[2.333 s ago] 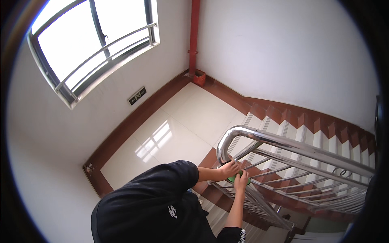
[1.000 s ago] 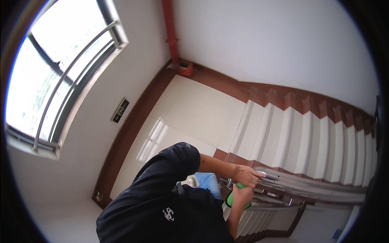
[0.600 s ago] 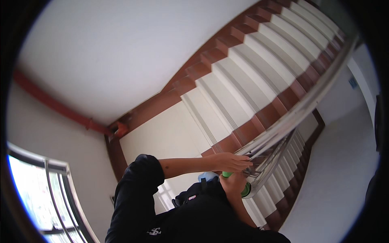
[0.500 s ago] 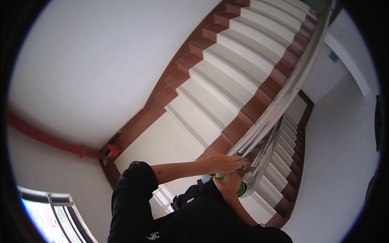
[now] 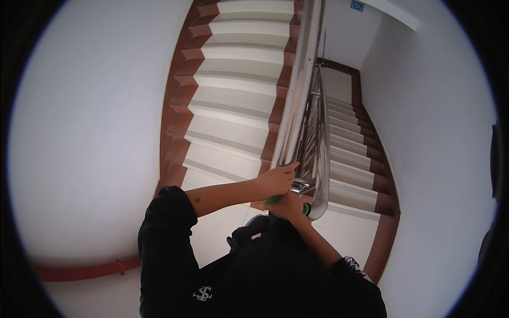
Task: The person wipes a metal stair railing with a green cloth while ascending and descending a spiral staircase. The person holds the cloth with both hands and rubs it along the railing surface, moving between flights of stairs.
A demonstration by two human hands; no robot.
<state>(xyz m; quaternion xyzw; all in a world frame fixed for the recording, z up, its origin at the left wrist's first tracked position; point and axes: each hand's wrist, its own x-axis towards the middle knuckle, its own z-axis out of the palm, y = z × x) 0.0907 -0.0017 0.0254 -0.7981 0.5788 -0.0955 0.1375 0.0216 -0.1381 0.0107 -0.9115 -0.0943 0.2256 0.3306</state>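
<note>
Green shows at both edges of the right hand, and from my seat I read that as its fingers being closed around one green thing. It sits low in front of the torso, just beside the bend of the lower metal rail; whether it touches the metal I cannot tell. The left hand is above it, at the near end of the upper handrail, index finger stretched out, the others bent. I can't tell if those fingers grip the metal or merely lie against it.

To do this well, I'd want the right hand's hold firm and the left hand's pressure light and even, following the curve. The fittings between the rails could snag the green thing, so I'd go slowly there.

I make out no definite container. A dark bundle at the waist might be a bag; its contents, if any, are hidden.
</note>
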